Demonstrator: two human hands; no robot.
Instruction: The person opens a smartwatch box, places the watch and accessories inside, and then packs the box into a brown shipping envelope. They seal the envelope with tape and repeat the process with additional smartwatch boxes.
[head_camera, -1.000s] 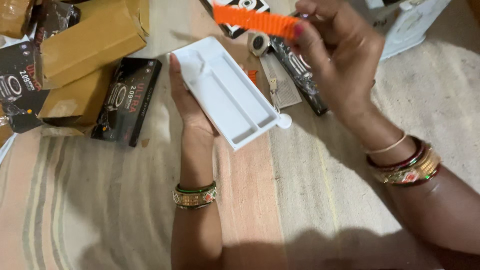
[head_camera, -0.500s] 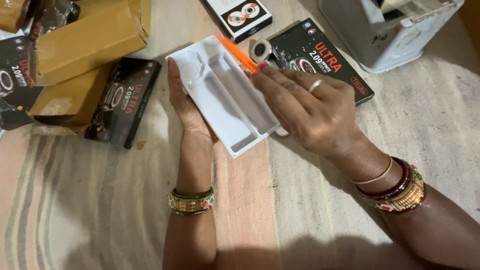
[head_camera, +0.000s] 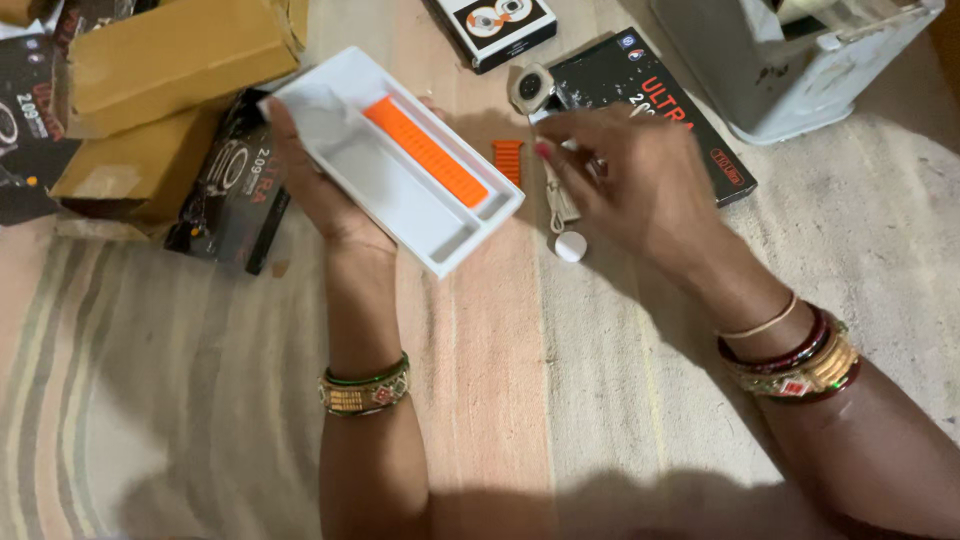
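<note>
White plastic tray (head_camera: 400, 195): light, stiff, probably slippery; best held by its long edges. Left hand (head_camera: 325, 195) cradles it from beneath, orange strap (head_camera: 425, 152) seated inside. Right hand (head_camera: 630, 180), fingers loosely spread and empty, hovers at three o'clock.

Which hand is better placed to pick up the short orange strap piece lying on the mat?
Right. The right hand hovers open beside the short strap piece, while the left hand is busy holding the white tray.
</note>
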